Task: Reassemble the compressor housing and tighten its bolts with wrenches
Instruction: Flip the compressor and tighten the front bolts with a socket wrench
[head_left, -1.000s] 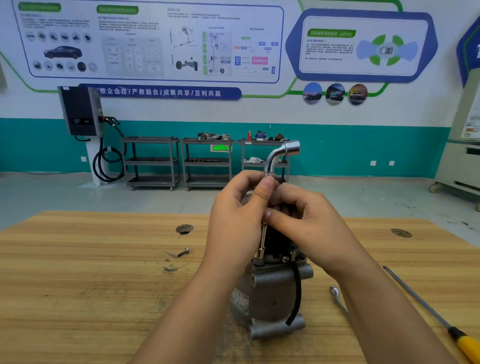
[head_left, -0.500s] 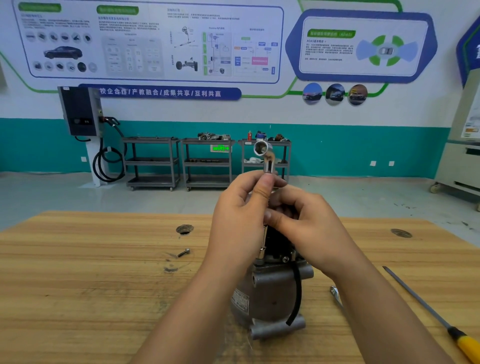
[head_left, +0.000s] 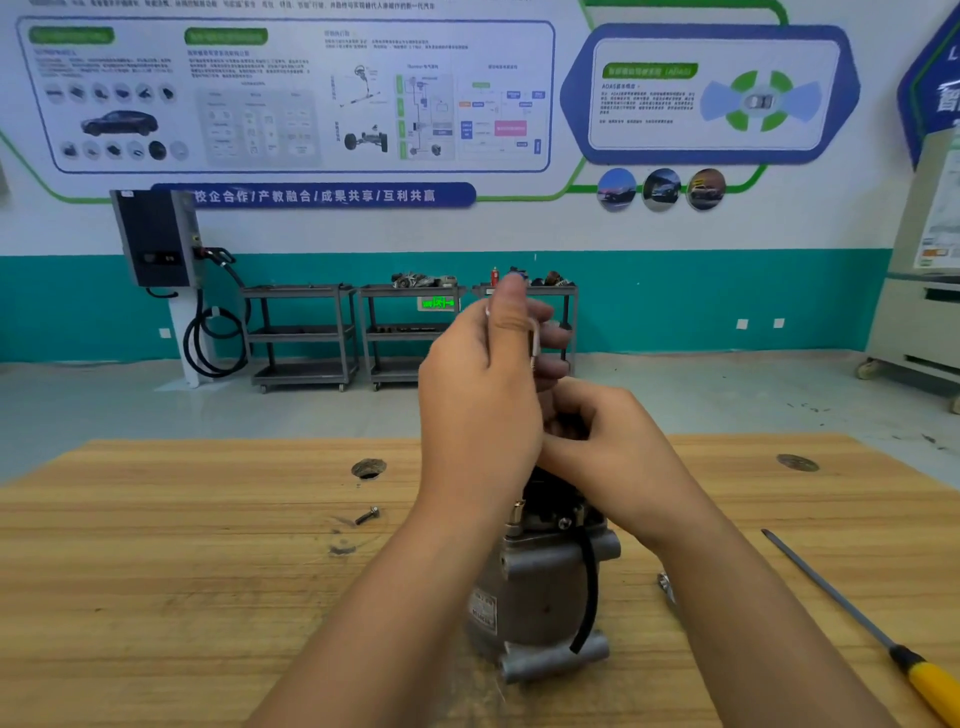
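compressor (head_left: 540, 577): housing looks closed
wrench (head_left: 533, 343): on a top bolt
left hand (head_left: 483, 395): grips wrench top
right hand (head_left: 608, 447): curled lower, grip unclear
remaining: loose bolt (head_left: 368, 515) on table (head_left: 182, 597)

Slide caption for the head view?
Left hand grips the socket wrench seated on the compressor housing, right hand curled beside it; loose bolt on bench.

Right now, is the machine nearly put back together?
Partly. The compressor looks joined up already. The left hand and right hand hold the wrench on its top. One loose bolt lies on the table, so more fitting and tightening likely remain.
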